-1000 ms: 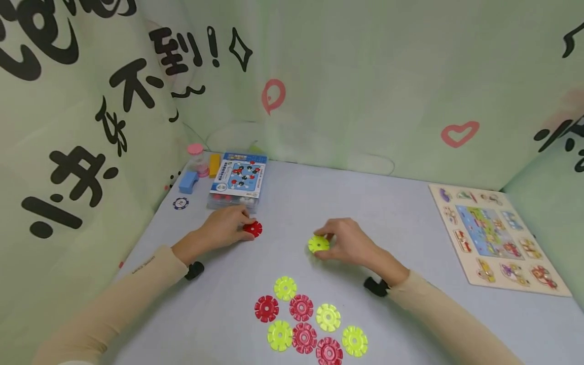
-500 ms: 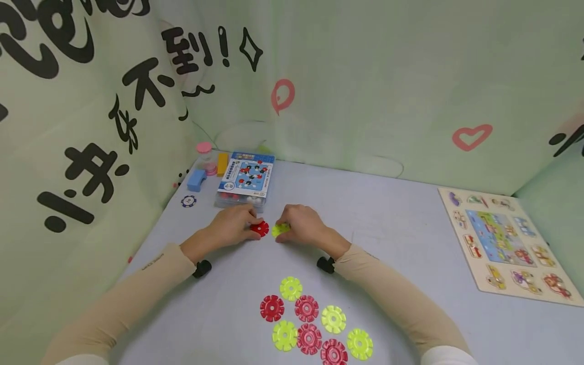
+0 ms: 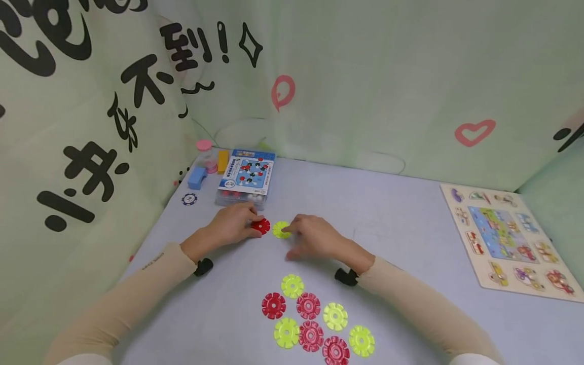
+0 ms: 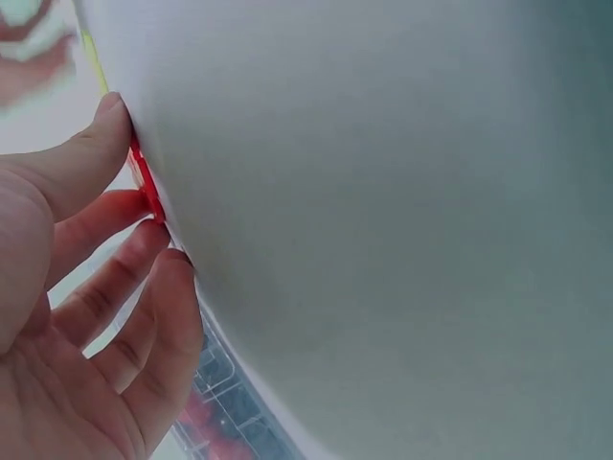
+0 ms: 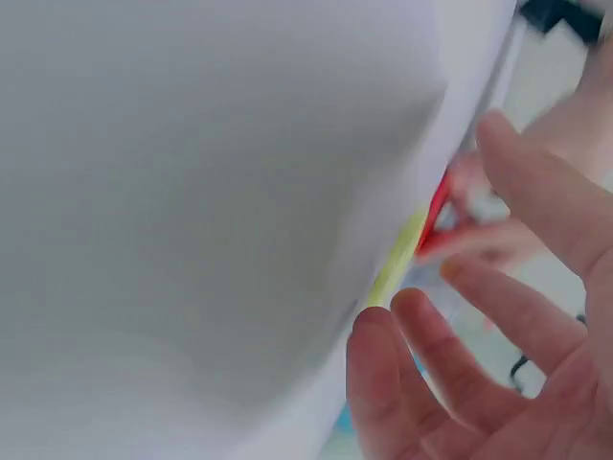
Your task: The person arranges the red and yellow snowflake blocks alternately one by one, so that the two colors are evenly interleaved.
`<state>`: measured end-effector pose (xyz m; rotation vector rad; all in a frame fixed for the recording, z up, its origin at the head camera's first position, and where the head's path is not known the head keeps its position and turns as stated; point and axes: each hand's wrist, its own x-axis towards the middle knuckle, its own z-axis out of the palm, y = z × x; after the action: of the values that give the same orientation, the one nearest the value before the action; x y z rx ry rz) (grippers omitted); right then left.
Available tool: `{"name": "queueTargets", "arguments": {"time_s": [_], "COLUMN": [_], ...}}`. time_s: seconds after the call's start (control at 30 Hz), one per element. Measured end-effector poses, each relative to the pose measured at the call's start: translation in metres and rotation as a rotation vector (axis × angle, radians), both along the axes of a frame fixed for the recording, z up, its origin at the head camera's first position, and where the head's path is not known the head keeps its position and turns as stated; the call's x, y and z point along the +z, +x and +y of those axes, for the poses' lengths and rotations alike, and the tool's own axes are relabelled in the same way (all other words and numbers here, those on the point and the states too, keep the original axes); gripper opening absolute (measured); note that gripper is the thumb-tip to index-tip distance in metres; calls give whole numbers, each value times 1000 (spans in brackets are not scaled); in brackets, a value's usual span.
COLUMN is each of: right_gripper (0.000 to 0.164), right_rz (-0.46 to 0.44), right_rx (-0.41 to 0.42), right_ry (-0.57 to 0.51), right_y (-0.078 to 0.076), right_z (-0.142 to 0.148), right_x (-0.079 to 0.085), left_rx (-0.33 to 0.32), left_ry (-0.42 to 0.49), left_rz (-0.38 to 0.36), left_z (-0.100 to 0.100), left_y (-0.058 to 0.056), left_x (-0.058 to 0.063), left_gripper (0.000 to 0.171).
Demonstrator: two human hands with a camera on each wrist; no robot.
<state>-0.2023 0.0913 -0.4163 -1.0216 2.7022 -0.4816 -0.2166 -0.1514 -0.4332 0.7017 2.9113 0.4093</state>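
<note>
In the head view my left hand (image 3: 230,224) pinches a red notched plastic disc (image 3: 262,226) flat at the table between thumb and fingers. The left wrist view shows that red disc (image 4: 146,182) edge-on by the thumb tip. Just right of it lies a yellow-green notched disc (image 3: 278,229), a small gap between the two. My right hand (image 3: 317,236) is over the yellow disc's right side, index finger extended across it and thumb spread away. From the right wrist, the fingers (image 5: 450,350) look parted and the yellow disc (image 5: 397,259) is not gripped.
Several red (image 3: 311,335) and yellow-green discs (image 3: 335,317) lie at the table's front. A boxed molecule model set (image 3: 246,175) stands behind my left hand, near a blue block (image 3: 197,178), a pink-lidded bottle (image 3: 207,156) and a chip (image 3: 189,199). A wooden puzzle board (image 3: 511,238) lies right.
My right hand carried the yellow-green disc left to beside the red one, then let go and drew slightly back right. My left hand keeps its pinch on the red disc.
</note>
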Motion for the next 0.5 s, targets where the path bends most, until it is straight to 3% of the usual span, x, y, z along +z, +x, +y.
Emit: {"name": "queueTargets", "arguments": {"time_s": [0.13, 0.3, 0.4, 0.5], "right_gripper": [45, 52, 49, 41], "right_rz": [-41, -44, 1, 40], "right_rx": [3, -70, -71, -39], "right_ry": [-22, 13, 32, 41], "right_y": [46, 100, 115, 118], "right_z": [30, 54, 59, 58], "right_x": [-3, -5, -4, -2], "left_rx": [7, 2, 12, 24], "left_ry": [-7, -18, -26, -22], "left_rz": [-4, -20, -25, -24], "left_z": [5, 6, 5, 4], "left_y": [1, 1, 0, 0], "left_x": [-1, -1, -1, -1], "left_gripper": [52, 52, 52, 52]}}
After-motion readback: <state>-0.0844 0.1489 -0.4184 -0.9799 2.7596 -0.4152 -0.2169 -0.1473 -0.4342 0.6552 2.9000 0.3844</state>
